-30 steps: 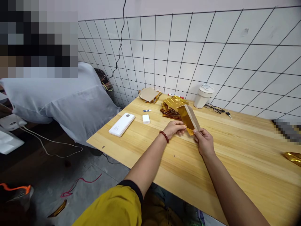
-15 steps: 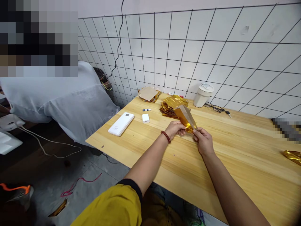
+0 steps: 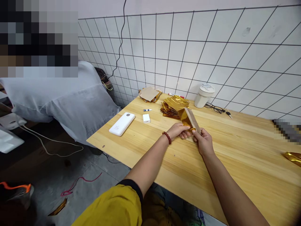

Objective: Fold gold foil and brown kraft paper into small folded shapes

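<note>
Between my two hands is a sheet of gold foil paper (image 3: 188, 118), shiny gold on one face and brown on the other, partly folded lengthwise. My left hand (image 3: 180, 130), with a red bead bracelet at the wrist, pinches its lower left edge. At the lower right corner, my right hand (image 3: 204, 141) grips it between thumb and fingers. Just behind the held sheet lies a pile of gold foil paper (image 3: 172, 105) on the wooden table (image 3: 145, 147). Another stack, topped by a brown sheet (image 3: 149, 93), sits farther back on the left.
A white power bank (image 3: 122, 124) and a white charger block (image 3: 146, 118) lie on the left. Along the wall stand a lidded cup (image 3: 204, 95), glasses (image 3: 215, 108) and a key (image 3: 229, 114). More gold foil (image 3: 293, 157) rests at the right. A person in light clothing (image 3: 82, 103) is at the left.
The sheet has turned more upright and its fold has closed further. My left hand has shifted slightly right, its thumb now lying across the gold face.
</note>
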Action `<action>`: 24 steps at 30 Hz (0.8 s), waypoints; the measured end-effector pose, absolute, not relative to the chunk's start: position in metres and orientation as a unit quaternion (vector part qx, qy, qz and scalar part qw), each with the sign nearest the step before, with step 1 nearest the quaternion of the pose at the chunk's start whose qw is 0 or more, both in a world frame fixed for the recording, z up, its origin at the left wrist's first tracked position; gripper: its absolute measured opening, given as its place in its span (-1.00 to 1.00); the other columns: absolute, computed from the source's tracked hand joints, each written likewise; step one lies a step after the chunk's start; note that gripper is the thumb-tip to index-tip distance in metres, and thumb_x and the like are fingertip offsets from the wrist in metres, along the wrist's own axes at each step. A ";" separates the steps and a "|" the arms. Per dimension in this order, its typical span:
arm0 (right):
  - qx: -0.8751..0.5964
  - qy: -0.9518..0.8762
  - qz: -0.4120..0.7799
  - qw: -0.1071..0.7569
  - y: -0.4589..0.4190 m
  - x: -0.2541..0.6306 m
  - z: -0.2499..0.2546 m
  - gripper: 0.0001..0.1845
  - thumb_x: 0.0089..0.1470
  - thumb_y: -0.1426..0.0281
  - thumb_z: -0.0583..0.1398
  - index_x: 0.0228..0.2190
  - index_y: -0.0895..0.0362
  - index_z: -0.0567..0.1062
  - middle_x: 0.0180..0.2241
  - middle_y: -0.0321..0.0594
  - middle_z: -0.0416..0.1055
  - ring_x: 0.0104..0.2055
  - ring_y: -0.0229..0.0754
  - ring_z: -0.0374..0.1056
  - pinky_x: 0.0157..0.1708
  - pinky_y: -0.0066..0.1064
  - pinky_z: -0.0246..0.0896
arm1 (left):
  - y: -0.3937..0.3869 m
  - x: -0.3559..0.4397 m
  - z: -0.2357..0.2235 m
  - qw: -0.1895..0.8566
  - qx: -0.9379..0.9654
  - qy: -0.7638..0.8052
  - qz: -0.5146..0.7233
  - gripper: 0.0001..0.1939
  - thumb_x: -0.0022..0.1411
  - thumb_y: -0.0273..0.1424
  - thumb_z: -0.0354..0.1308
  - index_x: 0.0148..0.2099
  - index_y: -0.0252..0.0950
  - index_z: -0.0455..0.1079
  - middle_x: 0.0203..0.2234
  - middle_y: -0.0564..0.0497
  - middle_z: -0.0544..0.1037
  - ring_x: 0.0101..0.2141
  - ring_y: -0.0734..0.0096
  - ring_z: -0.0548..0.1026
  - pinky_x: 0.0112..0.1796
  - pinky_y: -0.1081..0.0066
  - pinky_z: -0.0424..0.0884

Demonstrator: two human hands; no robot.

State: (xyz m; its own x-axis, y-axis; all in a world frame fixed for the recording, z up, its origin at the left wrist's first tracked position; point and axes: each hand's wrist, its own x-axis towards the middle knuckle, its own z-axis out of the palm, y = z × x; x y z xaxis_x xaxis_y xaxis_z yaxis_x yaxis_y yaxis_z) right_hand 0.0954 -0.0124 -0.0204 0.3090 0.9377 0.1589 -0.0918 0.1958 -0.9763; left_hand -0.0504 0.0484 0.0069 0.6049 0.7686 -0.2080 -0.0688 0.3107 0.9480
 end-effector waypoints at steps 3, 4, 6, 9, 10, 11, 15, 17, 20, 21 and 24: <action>-0.480 -0.420 0.421 0.645 -0.013 0.096 -0.020 -0.69 -0.14 0.22 0.40 -0.50 0.12 0.44 -0.63 -0.39 0.33 -0.66 -0.40 0.04 -0.65 -0.49 -0.11 | 0.048 -0.051 0.004 0.724 0.531 0.321 0.300 -0.64 0.01 -0.20 0.35 -0.32 -0.42 0.45 -0.53 -0.01 0.54 -0.60 0.61 0.41 -0.55 0.55 0.26; -0.476 -0.418 0.429 0.644 -0.013 0.096 -0.019 -0.70 -0.15 0.22 0.41 -0.50 0.12 0.45 -0.60 -0.36 0.37 -0.66 -0.41 0.05 -0.65 -0.49 -0.11 | 0.048 -0.050 0.002 0.720 0.532 0.323 0.308 -0.64 -0.01 -0.20 0.37 -0.33 -0.42 0.45 -0.54 -0.01 0.53 -0.60 0.61 0.40 -0.54 0.54 0.26; -0.470 -0.419 0.442 0.639 -0.012 0.097 -0.020 -0.71 -0.14 0.22 0.40 -0.50 0.13 0.47 -0.56 -0.33 0.41 -0.66 -0.41 0.06 -0.66 -0.49 -0.10 | 0.048 -0.049 0.000 0.718 0.524 0.329 0.318 -0.64 -0.02 -0.21 0.38 -0.37 -0.43 0.43 -0.57 0.00 0.51 -0.61 0.61 0.38 -0.55 0.53 0.26; -0.468 -0.428 0.455 0.625 -0.012 0.097 -0.021 -0.72 -0.13 0.23 0.39 -0.50 0.14 0.47 -0.54 -0.30 0.45 -0.67 -0.41 0.08 -0.66 -0.49 -0.07 | 0.049 -0.047 -0.002 0.710 0.509 0.325 0.362 -0.64 -0.07 -0.23 0.40 -0.39 -0.42 0.42 -0.60 0.03 0.47 -0.61 0.61 0.37 -0.55 0.53 0.25; -0.470 -0.430 0.458 0.620 -0.012 0.097 -0.021 -0.72 -0.13 0.24 0.39 -0.49 0.14 0.46 -0.54 -0.29 0.46 -0.67 -0.41 0.09 -0.66 -0.49 -0.07 | 0.049 -0.047 -0.002 0.704 0.505 0.318 0.385 -0.63 -0.12 -0.25 0.43 -0.39 -0.42 0.42 -0.59 0.05 0.47 -0.61 0.62 0.36 -0.55 0.53 0.24; -0.471 -0.431 0.459 0.618 -0.012 0.097 -0.022 -0.72 -0.14 0.25 0.39 -0.48 0.14 0.46 -0.55 -0.29 0.47 -0.68 -0.40 0.09 -0.66 -0.49 -0.07 | 0.049 -0.047 -0.002 0.698 0.502 0.309 0.406 -0.61 -0.17 -0.26 0.45 -0.39 -0.42 0.42 -0.59 0.06 0.46 -0.61 0.63 0.35 -0.55 0.53 0.24; -0.464 -0.431 0.460 0.622 -0.013 0.096 -0.020 -0.67 -0.15 0.25 0.40 -0.35 0.11 0.46 -0.58 -0.34 0.45 -0.69 -0.39 0.11 -0.68 -0.50 -0.04 | 0.050 -0.049 -0.001 0.698 0.506 0.291 0.415 -0.55 -0.28 -0.26 0.49 -0.41 -0.41 0.39 -0.61 0.10 0.43 -0.63 0.65 0.31 -0.56 0.52 0.20; -0.462 -0.435 0.461 0.620 -0.013 0.095 -0.020 -0.66 -0.14 0.24 0.39 -0.34 0.11 0.46 -0.59 -0.37 0.43 -0.70 -0.41 0.09 -0.69 -0.52 -0.04 | 0.050 -0.049 -0.002 0.706 0.509 0.294 0.396 -0.54 -0.30 -0.26 0.49 -0.41 -0.42 0.40 -0.63 0.10 0.43 -0.64 0.64 0.30 -0.57 0.51 0.17; -0.469 -0.442 0.462 0.609 -0.013 0.094 -0.019 -0.66 -0.14 0.19 0.39 -0.38 0.10 0.45 -0.57 -0.35 0.45 -0.69 -0.39 0.15 -0.69 -0.52 0.04 | 0.049 -0.047 -0.003 0.707 0.489 0.301 0.414 -0.52 -0.36 -0.29 0.51 -0.39 -0.42 0.42 -0.59 0.08 0.46 -0.62 0.65 0.30 -0.55 0.51 0.17; -0.473 -0.448 0.460 0.604 -0.013 0.093 -0.019 -0.64 -0.15 0.17 0.39 -0.37 0.10 0.46 -0.55 -0.33 0.46 -0.67 -0.37 0.19 -0.67 -0.50 0.09 | 0.049 -0.046 -0.003 0.703 0.472 0.304 0.437 -0.51 -0.38 -0.30 0.52 -0.37 -0.41 0.43 -0.57 0.08 0.48 -0.60 0.64 0.32 -0.53 0.51 0.19; -0.495 -0.484 0.446 0.568 -0.014 0.091 -0.020 -0.62 -0.16 0.11 0.39 -0.42 0.14 0.50 -0.56 -0.26 0.47 -0.63 -0.31 0.25 -0.63 -0.46 0.18 | 0.047 -0.042 -0.002 0.700 0.418 0.303 0.494 -0.50 -0.38 -0.30 0.52 -0.33 -0.39 0.48 -0.52 0.05 0.52 -0.50 0.57 0.41 -0.41 0.48 0.30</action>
State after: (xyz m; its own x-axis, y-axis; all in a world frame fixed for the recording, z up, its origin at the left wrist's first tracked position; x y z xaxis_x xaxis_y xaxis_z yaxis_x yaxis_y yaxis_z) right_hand 0.0914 -0.0137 -0.0198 0.1340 0.9851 0.1082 -0.0271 0.1128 -0.9933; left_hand -0.0415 0.0471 -0.0021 0.3282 0.9446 -0.0103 -0.4385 0.1620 0.8840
